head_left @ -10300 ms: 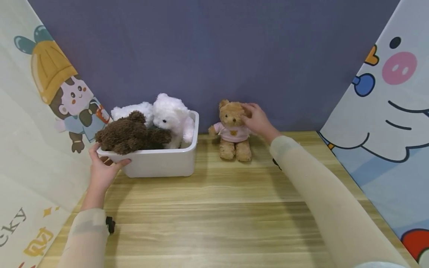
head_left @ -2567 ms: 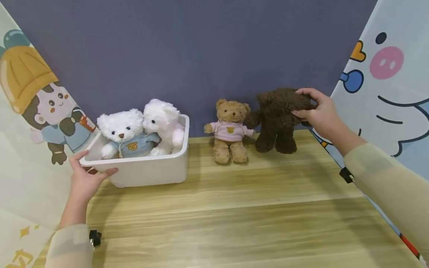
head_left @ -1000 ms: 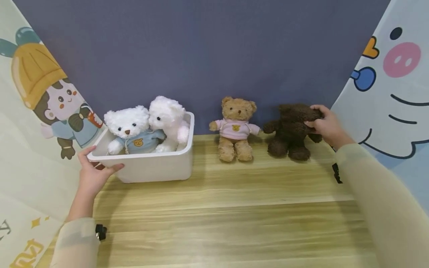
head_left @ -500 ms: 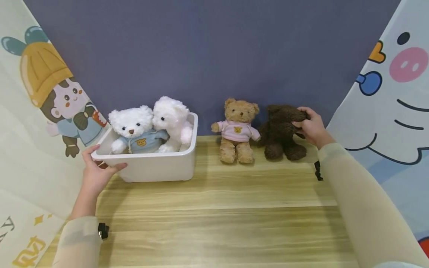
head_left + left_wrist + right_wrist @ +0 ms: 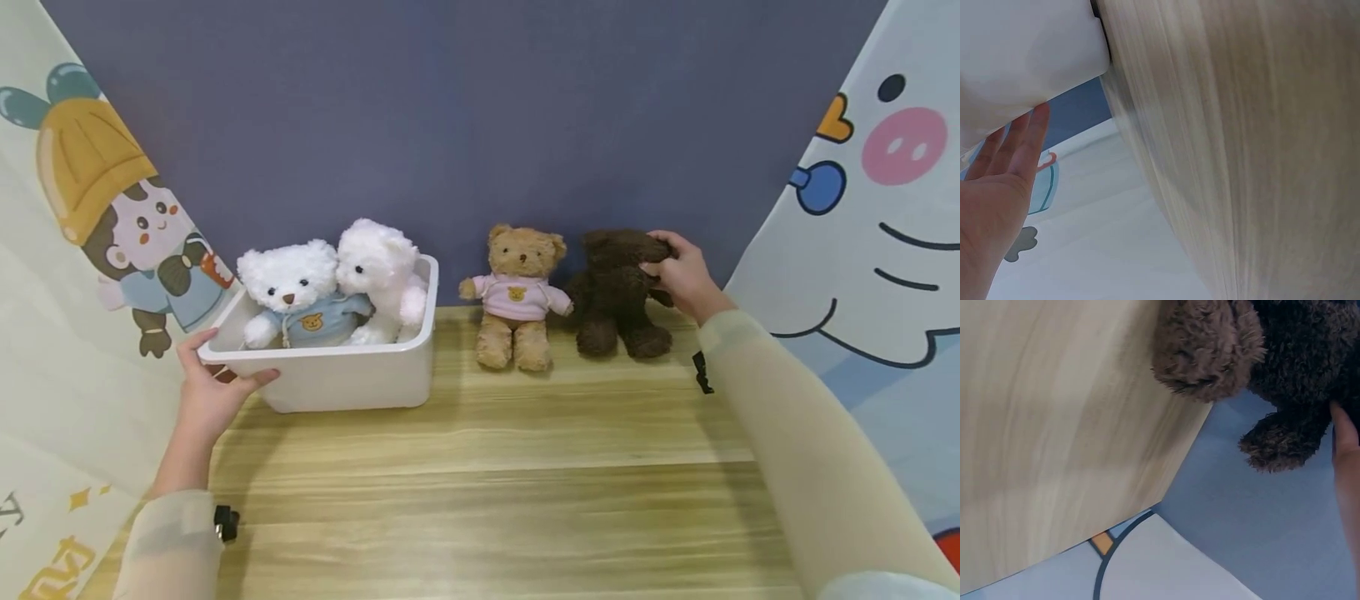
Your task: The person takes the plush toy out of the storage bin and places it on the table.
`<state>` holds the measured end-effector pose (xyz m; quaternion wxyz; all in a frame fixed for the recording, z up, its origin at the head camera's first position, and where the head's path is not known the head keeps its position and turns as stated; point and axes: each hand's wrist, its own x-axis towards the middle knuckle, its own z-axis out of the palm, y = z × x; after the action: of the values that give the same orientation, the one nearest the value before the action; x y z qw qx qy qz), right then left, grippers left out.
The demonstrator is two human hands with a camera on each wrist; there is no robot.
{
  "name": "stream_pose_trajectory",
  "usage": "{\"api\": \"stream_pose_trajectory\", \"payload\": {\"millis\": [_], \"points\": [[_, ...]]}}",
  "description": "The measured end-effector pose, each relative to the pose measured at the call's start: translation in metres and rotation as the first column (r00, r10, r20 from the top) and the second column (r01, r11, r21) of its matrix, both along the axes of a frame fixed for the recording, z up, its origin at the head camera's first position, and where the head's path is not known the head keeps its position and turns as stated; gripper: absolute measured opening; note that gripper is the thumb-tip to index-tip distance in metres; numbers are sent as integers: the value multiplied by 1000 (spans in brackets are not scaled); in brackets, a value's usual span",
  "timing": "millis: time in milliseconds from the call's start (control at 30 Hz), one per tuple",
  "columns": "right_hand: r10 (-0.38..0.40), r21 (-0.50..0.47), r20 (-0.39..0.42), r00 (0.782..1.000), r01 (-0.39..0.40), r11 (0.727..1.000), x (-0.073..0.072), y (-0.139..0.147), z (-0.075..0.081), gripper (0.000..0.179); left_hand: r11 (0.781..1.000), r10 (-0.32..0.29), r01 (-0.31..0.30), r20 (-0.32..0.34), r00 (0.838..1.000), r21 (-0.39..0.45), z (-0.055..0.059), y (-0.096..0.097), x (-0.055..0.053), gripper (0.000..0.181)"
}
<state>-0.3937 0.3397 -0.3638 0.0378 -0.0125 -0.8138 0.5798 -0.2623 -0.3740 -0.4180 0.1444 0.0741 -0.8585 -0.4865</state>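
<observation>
Closer to the tan bear [image 5: 517, 296] than a second ago, the dark-brown bear [image 5: 618, 287] sits upright by the back edge of the surface [image 5: 480, 508] — directly left of the nearer right hand [image 5: 681, 279], which grips its head; the left hand [image 5: 212, 402] clasps the front-left corner of the white bin [image 5: 352, 379].

The table [image 5: 487, 500] holds bin [image 5: 352, 379] — tan bear [image 5: 516, 298], brown bear [image 5: 617, 287].

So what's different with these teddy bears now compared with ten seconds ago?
The dark brown teddy went from the white bin rightward onto the wooden table, past the tan teddy. The right hand let go of the tan teddy and now grips the dark brown one. The blue-hoodied white teddy's face now shows. Unchanged: left hand gripping the bin, both white teddies inside it.
</observation>
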Motion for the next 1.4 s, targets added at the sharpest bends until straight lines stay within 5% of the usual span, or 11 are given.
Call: {"api": "stream_pose_trajectory", "payload": {"millis": [200, 433, 600, 1067, 1400], "points": [[-11, -17, -10, 1000, 11, 1000, -15, 6, 2, 63, 1000, -17, 17, 9, 1000, 11, -1, 1, 0, 114], [92, 9, 103, 990, -93, 996, -24, -1, 2, 74, 1000, -5, 5, 3, 1000, 3, 0, -2, 0, 114], [70, 86, 117, 991, -80, 993, -29, -8, 3, 73, 1000, -5, 5, 4, 1000, 3, 1, -2, 0, 114], [27, 133, 126, 992, -44, 990, -25, -13, 3, 79, 1000, -14, 13, 21, 1000, 3, 1, -4, 2, 115], [17, 153, 122, 992, -36, 988, -22, -15, 28, 82, 1000, -24, 24, 18, 1000, -16, 4, -3, 2, 116]]}}
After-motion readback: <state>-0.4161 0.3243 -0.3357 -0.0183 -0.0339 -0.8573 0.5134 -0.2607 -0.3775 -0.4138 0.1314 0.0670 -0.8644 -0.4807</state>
